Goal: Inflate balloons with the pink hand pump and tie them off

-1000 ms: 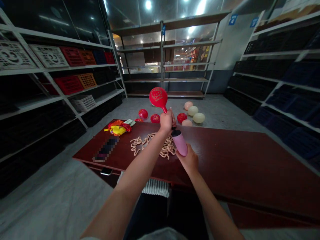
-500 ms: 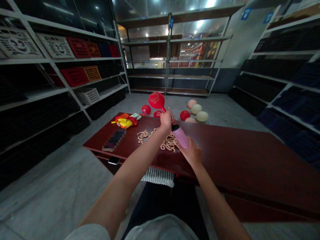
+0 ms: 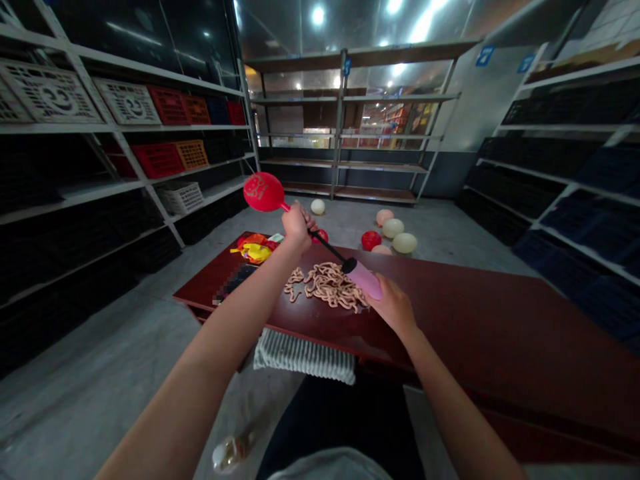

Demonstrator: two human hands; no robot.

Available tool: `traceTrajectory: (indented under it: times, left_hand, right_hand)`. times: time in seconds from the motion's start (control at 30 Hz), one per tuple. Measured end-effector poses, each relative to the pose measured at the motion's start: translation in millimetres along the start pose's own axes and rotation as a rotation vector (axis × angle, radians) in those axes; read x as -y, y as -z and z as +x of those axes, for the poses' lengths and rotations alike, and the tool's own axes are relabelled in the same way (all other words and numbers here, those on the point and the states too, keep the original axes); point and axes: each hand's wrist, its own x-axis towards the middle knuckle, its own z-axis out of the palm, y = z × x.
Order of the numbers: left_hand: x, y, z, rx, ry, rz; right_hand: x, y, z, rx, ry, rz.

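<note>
A partly inflated red balloon with printing on it points up and left from my left hand. That hand is closed round the balloon's neck and the near-side end of a balloon pump's black rod. My right hand grips the pink body of the balloon pump, and the rod shows drawn out between my two hands. How the nozzle sits in the balloon's neck is hidden by my left fingers. Below the pump, a heap of long beige balloons lies on the dark red table.
Yellow and red balloon packets and a blurred dark object lie at the table's left. Several round balloons rest on the floor beyond it. A grey ribbed cushion is under the front edge. Shelves stand behind.
My left hand has moved left and up with the red balloon, away from my right hand. The pump's rod, nearly hidden before, is now drawn out. The balloon looks larger.
</note>
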Motion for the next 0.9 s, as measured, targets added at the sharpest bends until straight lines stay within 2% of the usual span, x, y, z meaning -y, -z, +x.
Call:
traceTrajectory:
  times: [0.1,0.23,0.4,0.6,0.8,0.9]
  left_hand:
    - [-13,-14.8,-2,0.086,-0.067,0.010]
    - [-6,-26.2,-13,0.164,-0.086,0.025]
    - [25,-27.4,-17,0.161,-0.115,-0.014]
    - [67,-32.1,-17,0.172,-0.091,0.009]
    - [123,-27.2,-28,0.149,-0.031,0.031]
    - [138,-19.8,-29,0.130,-0.056,0.034]
  right_hand:
    - [0,-8,8,-0.010,-0.041,0.031]
    - [-4,-19,7,-0.029,-0.095,0.044]
    - [-19,-17,4,-0.125,-0.162,0.031]
    - [-20,-20,8,-0.205,-0.142,0.064]
    - [-15,-17,9,-0.182,-0.174,0.015]
    - [-15,-15,7,-0.158,-0.162,-0.016]
